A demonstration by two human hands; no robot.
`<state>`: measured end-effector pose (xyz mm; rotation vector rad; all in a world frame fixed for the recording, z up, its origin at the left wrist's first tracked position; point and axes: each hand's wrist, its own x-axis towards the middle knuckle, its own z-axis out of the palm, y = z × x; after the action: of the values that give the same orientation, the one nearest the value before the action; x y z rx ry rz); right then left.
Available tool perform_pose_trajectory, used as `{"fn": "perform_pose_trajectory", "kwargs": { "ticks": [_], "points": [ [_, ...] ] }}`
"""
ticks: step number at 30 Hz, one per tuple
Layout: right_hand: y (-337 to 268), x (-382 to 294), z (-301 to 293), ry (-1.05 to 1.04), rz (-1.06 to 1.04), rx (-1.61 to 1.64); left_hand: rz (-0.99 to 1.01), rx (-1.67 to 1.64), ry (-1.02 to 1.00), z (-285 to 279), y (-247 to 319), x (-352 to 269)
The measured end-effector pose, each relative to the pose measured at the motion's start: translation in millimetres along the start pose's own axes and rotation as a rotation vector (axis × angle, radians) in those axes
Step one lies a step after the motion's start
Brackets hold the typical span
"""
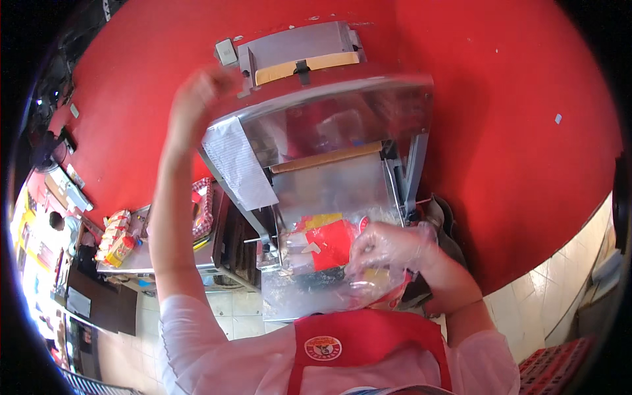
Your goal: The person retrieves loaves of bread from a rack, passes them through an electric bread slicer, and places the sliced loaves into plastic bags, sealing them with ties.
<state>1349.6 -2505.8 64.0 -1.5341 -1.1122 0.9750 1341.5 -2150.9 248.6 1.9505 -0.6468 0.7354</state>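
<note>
My left hand [202,89] is raised by the upper left corner of a metal machine [335,118], which looks like a bread slicer. Motion blurs its curled fingers, so I cannot tell whether they hold anything. Low over the machine's front tray [281,296], my right hand [377,244] has its fingers closed on thin clear plastic, apparently a bag [370,286] with red and yellow print. Some plastic also wraps around the wrist. Just left of that hand lies a red sheet or packet [331,244], beside a yellow piece [323,220]. Pale crumbs are scattered on the metal.
A lined paper sheet [240,160] hangs on the machine's left side. On a side table [192,256] are packaged goods [117,237] and a red checked basket [202,207]. The red wall [508,148] stands close behind, and a red crate [555,365] is at lower right.
</note>
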Motion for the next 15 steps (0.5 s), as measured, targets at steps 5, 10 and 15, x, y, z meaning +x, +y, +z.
{"fn": "perform_pose_trajectory", "kwargs": {
  "ticks": [5,10,15],
  "points": [
    [-48.5,27.5,3.0,0.125,-0.118,-0.059,-0.012,0.168,-0.927,131.6,17.4,-153.5],
    [-50.3,30.1,-15.8,0.151,-0.085,-0.082,0.145,-0.086,-0.613,132.1,14.0,-172.2],
    [-21.3,49.2,-40.4,-0.085,0.062,-0.219,-0.172,0.025,-0.492,108.6,1.9,-181.1]
  ]
}}
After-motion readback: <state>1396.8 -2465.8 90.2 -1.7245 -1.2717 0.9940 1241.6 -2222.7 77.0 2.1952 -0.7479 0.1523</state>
